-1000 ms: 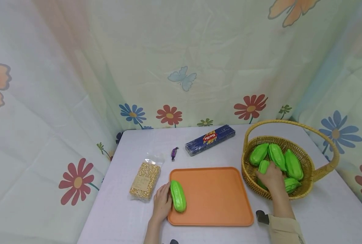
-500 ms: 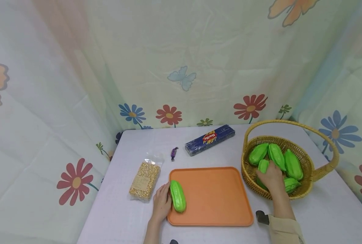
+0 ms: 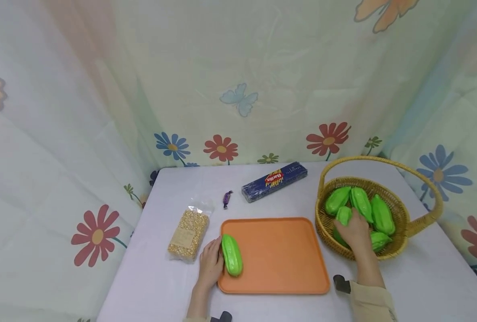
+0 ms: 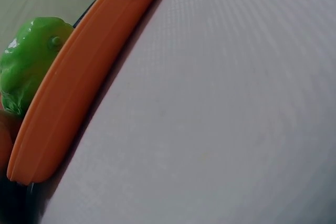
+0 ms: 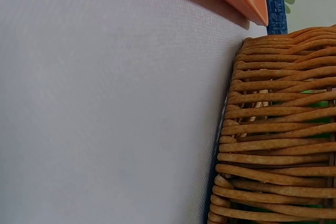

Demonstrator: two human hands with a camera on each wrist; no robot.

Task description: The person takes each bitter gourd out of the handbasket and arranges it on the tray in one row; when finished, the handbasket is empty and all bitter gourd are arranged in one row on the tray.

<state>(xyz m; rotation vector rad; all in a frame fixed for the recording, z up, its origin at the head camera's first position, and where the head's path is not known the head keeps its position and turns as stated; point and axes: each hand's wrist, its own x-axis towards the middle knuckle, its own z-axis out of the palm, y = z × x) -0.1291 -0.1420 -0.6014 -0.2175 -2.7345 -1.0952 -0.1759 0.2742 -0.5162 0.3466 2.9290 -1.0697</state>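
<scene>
Inside the round wicker basket (image 3: 403,237) on the right, my right hand (image 3: 355,230) grips a glossy green star fruit (image 3: 344,215). Several more ribbed green star fruits (image 3: 382,215) lie around it in the basket. Across the table, my left hand (image 3: 211,263) rests at the left rim of the orange tray (image 3: 278,255), fingers fairly straight, fingertips partly hidden. One star fruit (image 3: 232,255) lies on the tray right beside those fingers. From the left wrist, the tray's side (image 4: 79,87) and the lumpy end of that star fruit (image 4: 34,59) show.
A clear bag of yellow kernels (image 3: 188,235) lies left of the tray. Behind the tray are a purple wrapped candy (image 3: 227,199) and a blue Barilla spaghetti box (image 3: 274,182). The basket's tall handle (image 3: 437,205) arches over it. A floral curtain (image 3: 238,58) encloses the table.
The head view has shifted slightly, moving the whole scene a little up and left. Both hands keep the same places at the tray and in the basket.
</scene>
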